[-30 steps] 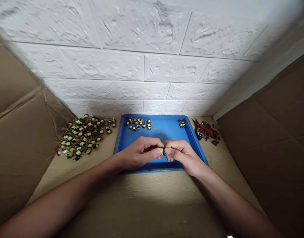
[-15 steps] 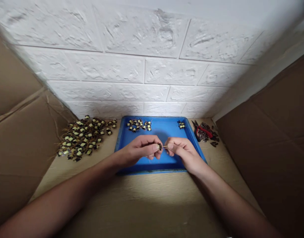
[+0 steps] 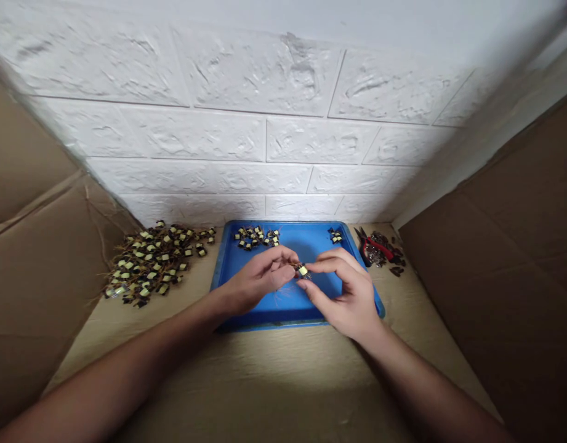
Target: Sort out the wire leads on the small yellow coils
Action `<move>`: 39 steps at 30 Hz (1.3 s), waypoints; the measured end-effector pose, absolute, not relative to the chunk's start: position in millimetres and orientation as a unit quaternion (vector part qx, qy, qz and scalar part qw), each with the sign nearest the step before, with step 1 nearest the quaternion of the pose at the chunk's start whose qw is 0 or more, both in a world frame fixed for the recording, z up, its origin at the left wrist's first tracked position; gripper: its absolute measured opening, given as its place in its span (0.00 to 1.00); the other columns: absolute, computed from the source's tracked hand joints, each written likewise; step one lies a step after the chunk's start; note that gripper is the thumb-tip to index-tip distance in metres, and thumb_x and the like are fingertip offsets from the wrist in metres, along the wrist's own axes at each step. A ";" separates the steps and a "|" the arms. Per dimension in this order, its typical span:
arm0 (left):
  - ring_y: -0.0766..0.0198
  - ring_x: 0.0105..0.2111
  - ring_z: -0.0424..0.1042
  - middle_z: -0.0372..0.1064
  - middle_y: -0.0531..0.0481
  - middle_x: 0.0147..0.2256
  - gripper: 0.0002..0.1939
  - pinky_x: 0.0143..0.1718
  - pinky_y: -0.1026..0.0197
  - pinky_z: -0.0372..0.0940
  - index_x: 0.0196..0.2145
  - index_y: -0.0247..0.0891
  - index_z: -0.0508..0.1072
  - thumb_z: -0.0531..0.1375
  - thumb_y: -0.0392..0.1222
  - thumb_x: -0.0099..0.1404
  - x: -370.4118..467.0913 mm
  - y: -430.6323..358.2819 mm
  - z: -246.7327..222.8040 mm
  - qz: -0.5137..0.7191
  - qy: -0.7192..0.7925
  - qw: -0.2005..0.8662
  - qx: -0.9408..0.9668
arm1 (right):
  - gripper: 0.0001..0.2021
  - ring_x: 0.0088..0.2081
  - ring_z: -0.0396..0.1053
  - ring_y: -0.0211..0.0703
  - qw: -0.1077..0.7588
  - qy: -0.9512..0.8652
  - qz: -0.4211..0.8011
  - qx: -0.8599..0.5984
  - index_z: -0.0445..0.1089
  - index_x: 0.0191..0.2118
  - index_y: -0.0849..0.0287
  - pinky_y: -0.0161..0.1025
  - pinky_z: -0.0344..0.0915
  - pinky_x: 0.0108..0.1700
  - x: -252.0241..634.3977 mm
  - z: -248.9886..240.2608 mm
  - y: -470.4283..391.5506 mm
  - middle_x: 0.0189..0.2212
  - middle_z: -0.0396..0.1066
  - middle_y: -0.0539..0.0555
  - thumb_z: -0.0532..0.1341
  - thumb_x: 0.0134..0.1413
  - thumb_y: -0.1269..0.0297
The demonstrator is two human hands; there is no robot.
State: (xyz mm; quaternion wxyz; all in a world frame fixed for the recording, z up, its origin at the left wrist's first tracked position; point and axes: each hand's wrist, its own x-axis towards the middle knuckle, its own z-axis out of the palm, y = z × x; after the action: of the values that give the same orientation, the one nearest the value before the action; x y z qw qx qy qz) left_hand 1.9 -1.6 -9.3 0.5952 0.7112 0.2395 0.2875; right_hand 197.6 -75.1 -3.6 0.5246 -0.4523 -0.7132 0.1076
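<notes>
Over the blue tray (image 3: pixel 283 325), a small wire-wound coil (image 3: pixel 303 271) with a black bobbin and yellow tape is held between my two hands. My left hand (image 3: pixel 265 274) is closed, its thumb and fingertips pinching the coil's left side, where thin copper-coloured leads show. On the other side my right hand (image 3: pixel 345 289) has its thumb and index finger at the coil's right edge, the other fingers curled. Inside the tray, a group of similar coils (image 3: pixel 255 237) lies at the back left. A smaller group of coils (image 3: pixel 335 235) is at the back right.
Left of the tray, a large pile of coils (image 3: pixel 151 261) with loose leads covers the table. Red-handled pliers (image 3: pixel 378 247) lie right of the tray among small dark pieces (image 3: pixel 396 271). Cardboard panels (image 3: pixel 505 246) flank both sides; a white brick-pattern wall (image 3: pixel 228 138) stands behind.
The coil has turned so its yellow tape faces up. My right hand has shifted from pinching the leads to the coil's edge, its fingers opening wider. The view has tilted slightly.
</notes>
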 end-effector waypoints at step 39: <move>0.66 0.32 0.67 0.70 0.49 0.32 0.15 0.35 0.63 0.61 0.34 0.33 0.74 0.53 0.44 0.72 5.0 -7.8 3.8 0.257 0.228 0.500 0.795 | 0.09 0.32 0.65 0.39 0.531 -0.490 0.535 -0.438 0.75 0.30 0.58 0.38 0.59 0.37 202.3 -6.8 -64.4 0.27 0.71 0.49 0.68 0.57 0.60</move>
State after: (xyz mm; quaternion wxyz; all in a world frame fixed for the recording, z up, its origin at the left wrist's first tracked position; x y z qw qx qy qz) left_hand 5.0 -7.8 3.8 0.4995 0.7952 0.2284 0.2566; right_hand 202.3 -64.4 -6.8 0.5310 -0.4380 -0.4903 0.5346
